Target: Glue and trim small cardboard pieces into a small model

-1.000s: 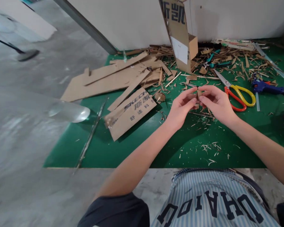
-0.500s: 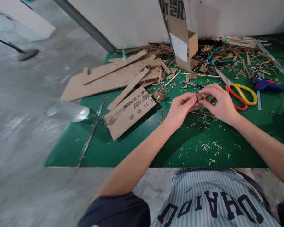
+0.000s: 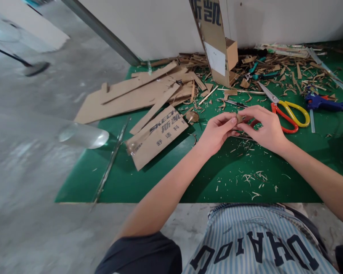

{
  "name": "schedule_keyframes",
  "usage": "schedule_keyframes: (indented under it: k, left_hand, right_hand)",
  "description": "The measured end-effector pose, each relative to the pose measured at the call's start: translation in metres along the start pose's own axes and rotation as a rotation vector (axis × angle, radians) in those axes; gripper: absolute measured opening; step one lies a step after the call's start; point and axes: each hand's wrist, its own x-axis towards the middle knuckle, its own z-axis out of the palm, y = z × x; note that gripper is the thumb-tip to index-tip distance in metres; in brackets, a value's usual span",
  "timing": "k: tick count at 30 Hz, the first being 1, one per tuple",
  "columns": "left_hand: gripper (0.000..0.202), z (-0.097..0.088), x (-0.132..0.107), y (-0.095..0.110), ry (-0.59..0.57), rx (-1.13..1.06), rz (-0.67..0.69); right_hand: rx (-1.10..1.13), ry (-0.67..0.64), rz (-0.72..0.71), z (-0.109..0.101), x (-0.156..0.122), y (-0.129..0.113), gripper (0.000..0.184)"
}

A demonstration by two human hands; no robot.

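Between the fingertips of both hands sits a small brown piece of cardboard, partly hidden by the fingers. My left hand pinches it from the left with thumb and forefinger. From the right, my right hand has its fingers closed at the piece's other side. Red-and-yellow-handled scissors lie just beyond my right hand, blades pointing away to the left. A slim pointed metal tool rests on the table past my fingertips. Thin shavings are scattered below my hands.
A green table holds long cardboard strips and a printed cardboard piece on the left. An upright cardboard structure stands at the back amid scraps, near teal-handled pliers. A blue glue gun lies right.
The small cardboard piece has turned slightly between my fingertips, and my right hand's fingers have shifted a little. Both hands stay at nearly the same spot.
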Motion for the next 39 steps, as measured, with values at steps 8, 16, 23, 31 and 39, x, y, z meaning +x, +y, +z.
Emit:
schedule_keyframes:
  k: [8,16,23,31,39]
  left_hand:
    - [0.022,0.001,-0.003,0.002,0.028,0.054,0.034]
    - [0.022,0.002,0.0,0.004,0.017,-0.176,-0.05]
    - [0.027,0.0,0.001,0.008,0.055,-0.32,-0.077]
    - [0.023,0.0,0.001,0.005,0.038,-0.266,-0.033]
    - [0.02,0.002,-0.001,0.002,0.051,-0.058,0.125]
  right_hand:
    - [-0.022,-0.013,-0.035,-0.002,0.0,0.005,0.019]
    - [-0.076,0.075,-0.145,0.0,-0.001,0.004,0.019]
    - [-0.645,-0.301,-0.058,-0.031,0.001,-0.002,0.017]
    - [-1.089,-0.206,0.254,-0.099,0.003,0.011,0.045]
    - [-1.249,-0.243,0.872,-0.152,-0.005,0.062,0.044]
